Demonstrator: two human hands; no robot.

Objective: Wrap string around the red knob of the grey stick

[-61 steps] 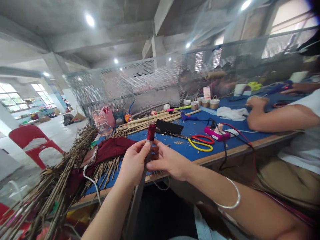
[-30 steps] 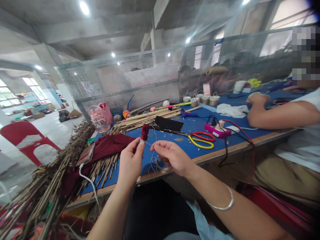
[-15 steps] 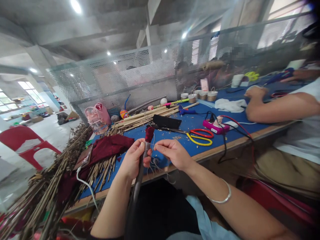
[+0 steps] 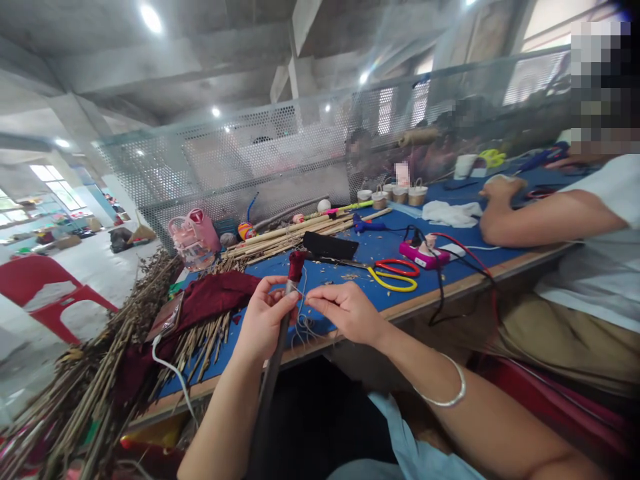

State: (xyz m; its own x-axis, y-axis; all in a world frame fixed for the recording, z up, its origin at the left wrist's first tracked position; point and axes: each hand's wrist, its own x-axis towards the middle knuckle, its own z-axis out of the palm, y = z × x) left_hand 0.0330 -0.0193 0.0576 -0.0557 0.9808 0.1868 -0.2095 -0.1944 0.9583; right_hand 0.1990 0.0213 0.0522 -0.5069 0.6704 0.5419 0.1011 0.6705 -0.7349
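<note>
basically, left hand [image 4: 265, 317] grips red-topped stick [image 4: 274, 363], hiding part, lower end blurry against dark clothing [image 4: 320, 407], right hand [image 4: 353, 315] pinching thread [image 4: 301, 293] too thin to trace.

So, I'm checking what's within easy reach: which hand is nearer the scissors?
Right. The right hand is on the person's side of the scissors, left of their handles; the left hand is farther left, holding the stick.

A ceiling lamp [image 4: 151, 19] is glaring white against the dim concrete ceiling [image 4: 215, 40] while a window [image 4: 59, 190] is admitting washed-out daylight. The perforated metal screen [image 4: 240, 160] is looking hazy, wide-angle distortion is stretching the edges, and pixelation is masking a co-worker's head [image 4: 603, 87].
</note>
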